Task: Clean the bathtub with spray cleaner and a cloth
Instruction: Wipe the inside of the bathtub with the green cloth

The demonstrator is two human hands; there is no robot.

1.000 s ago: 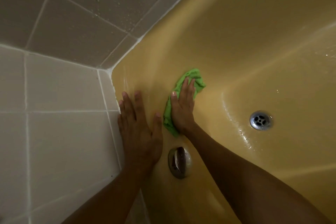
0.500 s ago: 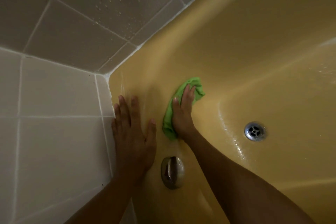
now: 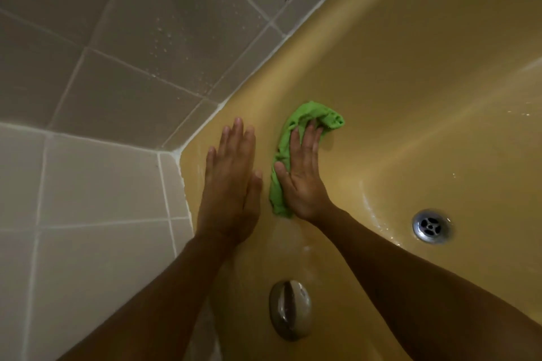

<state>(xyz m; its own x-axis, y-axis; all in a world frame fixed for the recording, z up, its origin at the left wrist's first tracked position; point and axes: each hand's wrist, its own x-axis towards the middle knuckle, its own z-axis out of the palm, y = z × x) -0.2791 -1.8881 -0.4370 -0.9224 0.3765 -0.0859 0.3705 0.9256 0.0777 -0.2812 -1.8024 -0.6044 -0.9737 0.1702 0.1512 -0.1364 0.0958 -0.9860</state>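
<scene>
The yellow bathtub (image 3: 410, 73) fills the right side of the head view. A green cloth (image 3: 305, 117) lies bunched against the tub's end wall near the corner. My right hand (image 3: 302, 176) presses flat on the cloth, fingers spread over it, the cloth sticking out above and to the left of the hand. My left hand (image 3: 231, 182) rests flat on the tub wall just left of the cloth, fingers together and holding nothing. No spray bottle is in view.
A round metal drain (image 3: 430, 226) sits in the tub floor at right. A metal overflow cover (image 3: 290, 309) is on the end wall below my hands. Tiled walls (image 3: 117, 67), with water drops, meet the tub rim at left and above.
My right hand has slid the cloth up and to the right along the tub wall. My left hand has shifted up the wall beside it.
</scene>
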